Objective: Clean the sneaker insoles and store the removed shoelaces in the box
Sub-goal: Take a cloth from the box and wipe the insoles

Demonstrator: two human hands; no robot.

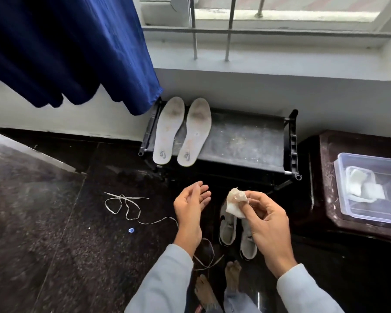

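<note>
Two grey-white insoles (182,132) lie side by side on the left part of a black shoe rack (246,141), their toe ends stained dark. My right hand (266,220) pinches a soiled white wipe (235,203) above a pair of white sneakers (237,233) on the floor. My left hand (190,208) hovers beside it, palm up, fingers apart, holding nothing. One white shoelace (124,205) lies looped on the dark floor to the left; another lace (207,256) curls under my left wrist. A clear plastic box (345,184) sits at the right.
The box rests on a dark brown stand (321,177) and holds white wipes (361,187). A blue curtain (77,53) hangs at upper left. A small blue cap (131,230) lies on the floor. My bare feet (217,283) stand below the sneakers. A barred window is behind the rack.
</note>
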